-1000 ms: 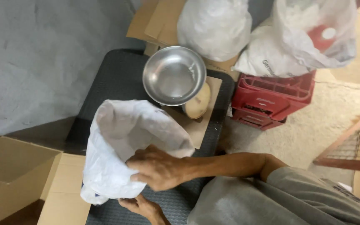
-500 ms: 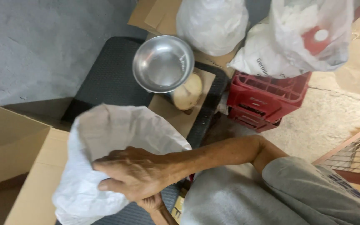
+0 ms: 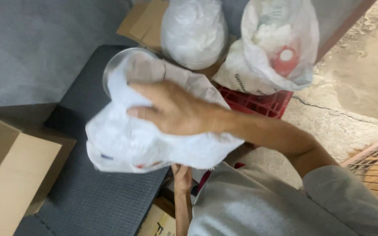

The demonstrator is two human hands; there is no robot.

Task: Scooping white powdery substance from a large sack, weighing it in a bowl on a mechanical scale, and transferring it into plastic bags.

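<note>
My right hand (image 3: 171, 111) grips the upper side of a white woven sack (image 3: 127, 140). The sack is raised off the black mat and tipped, its open end over a steel bowl (image 3: 109, 72). Only the bowl's left rim shows past the sack. My left hand (image 3: 181, 174) holds the sack's lower edge from beneath, with its fingers hidden by the fabric. What is inside the sack cannot be seen.
The black ribbed mat (image 3: 88, 196) lies between a cardboard box (image 3: 14, 183) on the left and a red plastic crate (image 3: 259, 102) on the right. Two white plastic bags (image 3: 193, 30) (image 3: 281, 48) stand behind; one holds a red-capped item. A metal grate (image 3: 372, 161) is at the right.
The sack has been lifted from the mat and swung up over the bowl, now covering it and the pale round thing beside it. My right hand moved up with it.
</note>
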